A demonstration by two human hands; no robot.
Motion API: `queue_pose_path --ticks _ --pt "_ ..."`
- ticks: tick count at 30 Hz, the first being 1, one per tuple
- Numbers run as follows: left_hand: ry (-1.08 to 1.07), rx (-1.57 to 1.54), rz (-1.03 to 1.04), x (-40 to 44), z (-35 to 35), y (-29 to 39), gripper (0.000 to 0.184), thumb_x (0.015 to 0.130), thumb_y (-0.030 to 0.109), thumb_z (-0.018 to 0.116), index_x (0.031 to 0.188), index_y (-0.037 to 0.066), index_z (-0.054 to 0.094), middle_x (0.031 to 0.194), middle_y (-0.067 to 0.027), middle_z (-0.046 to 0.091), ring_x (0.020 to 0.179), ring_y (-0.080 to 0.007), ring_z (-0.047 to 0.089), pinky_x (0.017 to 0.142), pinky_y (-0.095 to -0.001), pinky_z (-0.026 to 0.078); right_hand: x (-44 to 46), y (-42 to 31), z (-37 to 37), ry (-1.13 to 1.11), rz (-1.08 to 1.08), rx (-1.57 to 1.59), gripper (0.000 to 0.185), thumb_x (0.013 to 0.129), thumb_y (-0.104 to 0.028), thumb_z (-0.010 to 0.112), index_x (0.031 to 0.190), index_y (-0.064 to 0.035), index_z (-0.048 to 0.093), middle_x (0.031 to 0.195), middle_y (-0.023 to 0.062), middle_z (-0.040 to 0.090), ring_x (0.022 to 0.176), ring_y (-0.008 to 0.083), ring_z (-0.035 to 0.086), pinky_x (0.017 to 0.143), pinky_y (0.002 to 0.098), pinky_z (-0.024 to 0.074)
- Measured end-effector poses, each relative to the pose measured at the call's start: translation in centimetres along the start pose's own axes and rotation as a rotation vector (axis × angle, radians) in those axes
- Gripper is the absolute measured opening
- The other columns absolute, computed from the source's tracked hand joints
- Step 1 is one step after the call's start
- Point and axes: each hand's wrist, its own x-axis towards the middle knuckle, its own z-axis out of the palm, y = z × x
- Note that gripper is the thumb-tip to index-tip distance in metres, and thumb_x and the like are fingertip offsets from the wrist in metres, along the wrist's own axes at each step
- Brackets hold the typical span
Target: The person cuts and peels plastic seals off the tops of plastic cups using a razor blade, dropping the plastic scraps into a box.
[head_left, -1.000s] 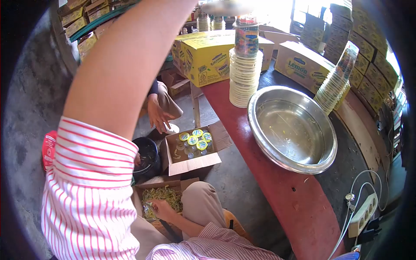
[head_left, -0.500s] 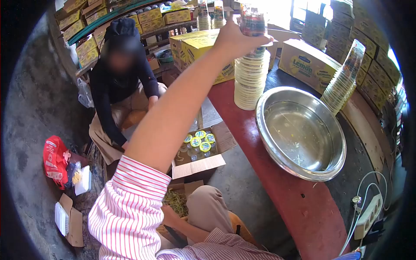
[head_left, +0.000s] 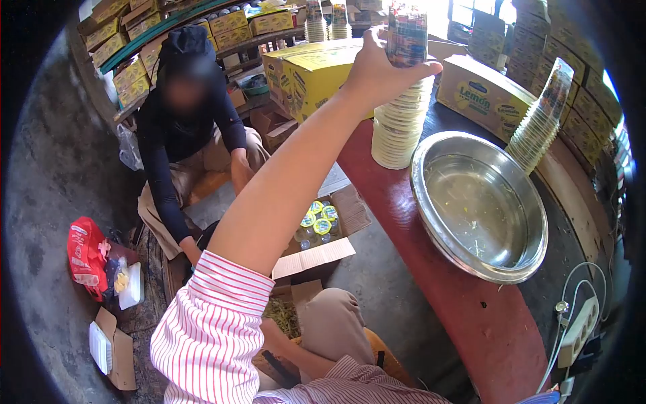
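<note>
My left hand (head_left: 385,75) is stretched out to a tall stack of clear plastic cups (head_left: 398,131) on the table. Its thumb and fingers are closed around the upper part, where cups with dark coloured print (head_left: 407,40) stand on top. Low in the view, my right hand (head_left: 274,334) is beside my knee, over a carton holding dry yellow-green strands (head_left: 281,313). My left sleeve partly covers that hand, and its fingers do not show. A steel basin (head_left: 481,209) with some liquid and pale bits stands right of the cup stack.
Another stack of cups (head_left: 542,118) leans behind the basin. An open carton of lidded cups (head_left: 319,225) lies on the floor near a seated person (head_left: 192,128). Yellow cartons (head_left: 316,77) stand behind. A power strip (head_left: 579,330) with cables sits at right.
The view has shifted slightly, so the table things appear farther right. My left hand stays at the top of the cup stack, a little lower in view. The other person's arms have moved slightly.
</note>
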Motion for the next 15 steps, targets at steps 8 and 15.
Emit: queue_pose_path --ticks 8,15 --pt "0.252 0.029 0.156 -3.4 -3.2 2.8 0.094 0.065 0.042 0.074 0.122 -0.011 0.021 0.120 -0.0251 0.036 0.108 -0.0277 0.045 0.093 -0.0305 0.038 0.3 0.0 -1.4 0.049 0.087 -0.040 0.049 0.065 0.006 0.055 0.113 -0.0018 0.052 0.084 0.0187 0.060 0.072 0.0309 0.059 0.064 0.0351 0.0471" --pt "-0.192 -1.042 0.064 -22.2 -13.3 10.7 0.054 0.078 0.050 0.057 0.108 0.009 0.040 0.105 -0.0062 0.040 0.094 -0.0230 0.038 0.077 -0.0339 0.032 1.3 -2.3 -4.3 0.289 0.063 -0.092 0.041 0.069 0.004 0.057 0.109 -0.0033 0.056 0.072 0.0104 0.058 0.062 0.0142 0.057 0.057 0.0279 0.0465"
